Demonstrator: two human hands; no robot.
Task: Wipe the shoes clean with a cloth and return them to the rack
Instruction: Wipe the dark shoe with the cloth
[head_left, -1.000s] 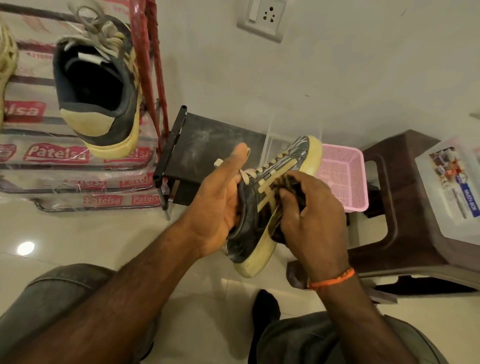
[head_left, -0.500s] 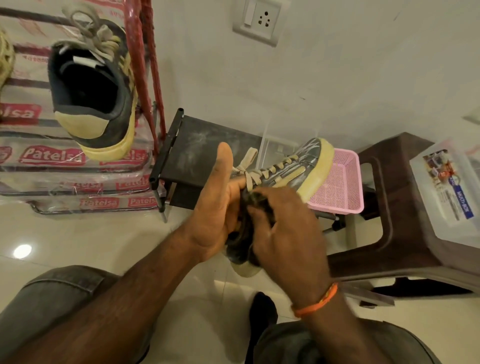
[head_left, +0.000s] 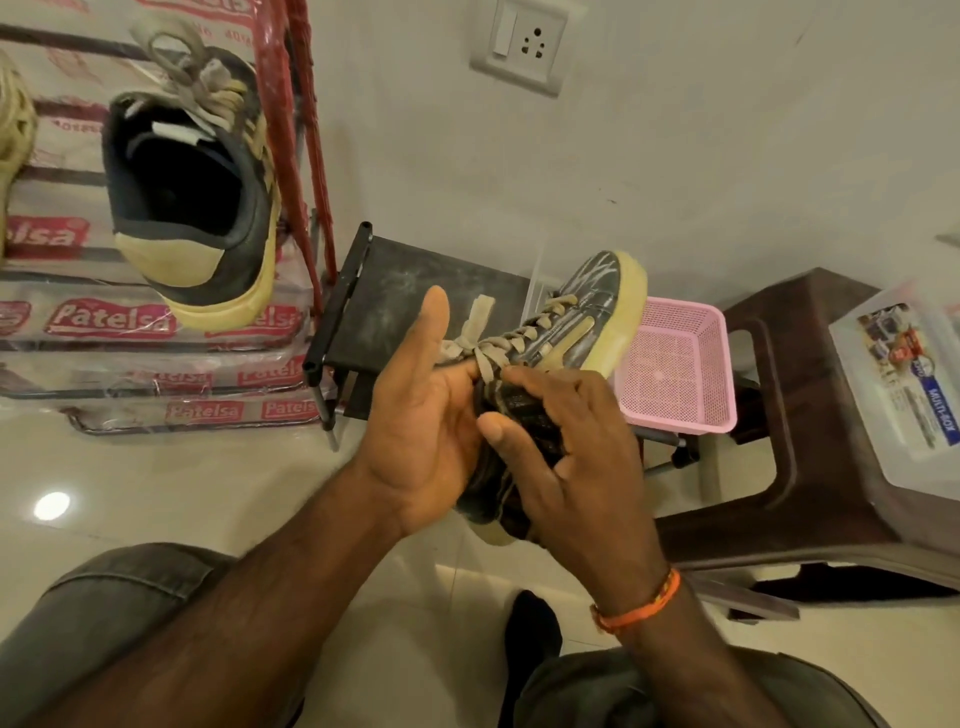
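Note:
A dark sneaker (head_left: 587, 317) with a cream sole and beige laces is held up at the centre, toe pointing away to the right. My left hand (head_left: 421, 415) grips its heel end, thumb raised beside the laces. My right hand (head_left: 566, 447) presses a dark cloth (head_left: 524, 410) against the sneaker's side near the collar, fingers curled over the cloth. The matching sneaker (head_left: 197, 208) sits on the shoe rack (head_left: 301, 104) at the upper left, heel toward me.
A black low stand (head_left: 415, 291) stands behind the held sneaker, a pink mesh basket (head_left: 680, 369) beside it. A brown plastic stool (head_left: 800, 415) at the right carries a clear plastic box (head_left: 904, 384). My knees fill the bottom; a wall socket (head_left: 519, 47) is above.
My right hand slid the cloth from the shoe's middle back toward the heel and collar. My left thumb lifted off the shoe and now points up. The shoe's toe tilted higher.

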